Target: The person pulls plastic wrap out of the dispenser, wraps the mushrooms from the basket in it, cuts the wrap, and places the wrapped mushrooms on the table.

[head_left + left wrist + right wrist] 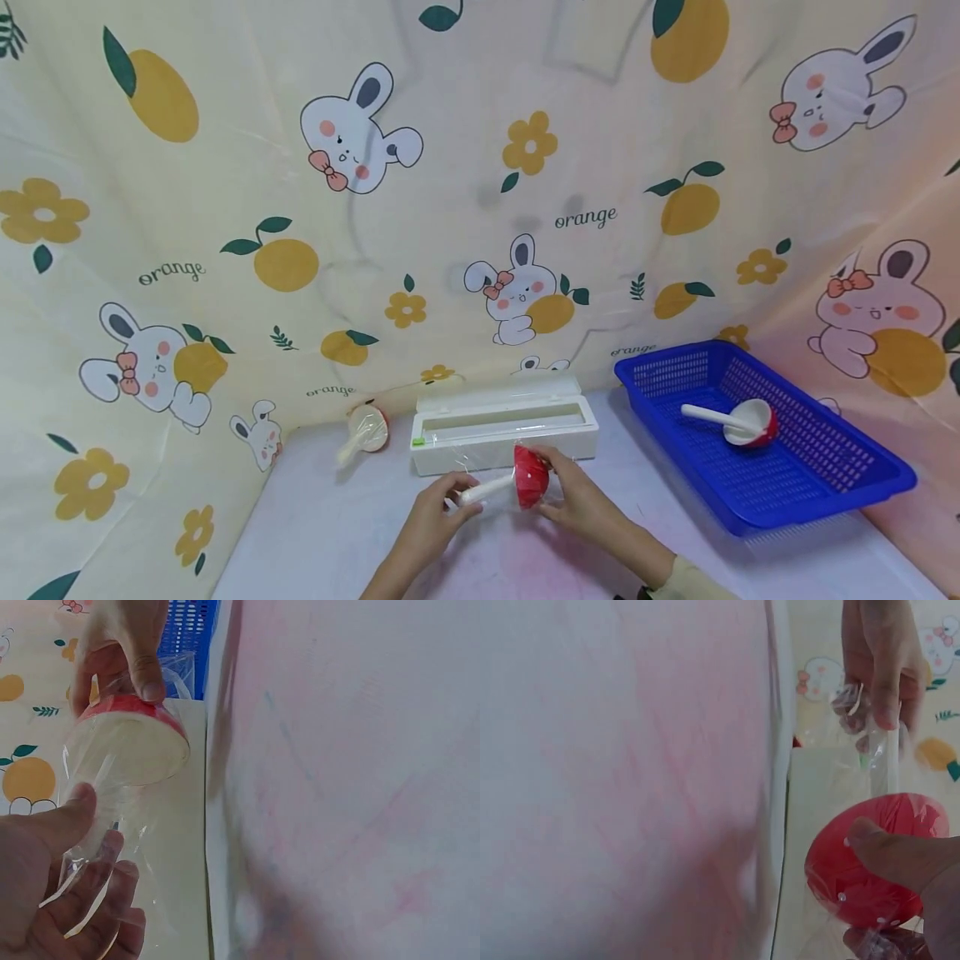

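Head view: above the desk (337, 533), left hand (435, 504) pinches the ladle (525, 482) handle and film (112, 847); right hand (573, 492) grips its red bowl. Light, stiff ladle; clingy, flimsy film probably tears easily.

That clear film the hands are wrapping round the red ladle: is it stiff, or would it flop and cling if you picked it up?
Probably floppy: the clear film creases and folds between the left hand's fingers. It likely clings, since it lies tight over the red ladle's bowl under the right hand. It looks very thin, so probably light and easy to tear.
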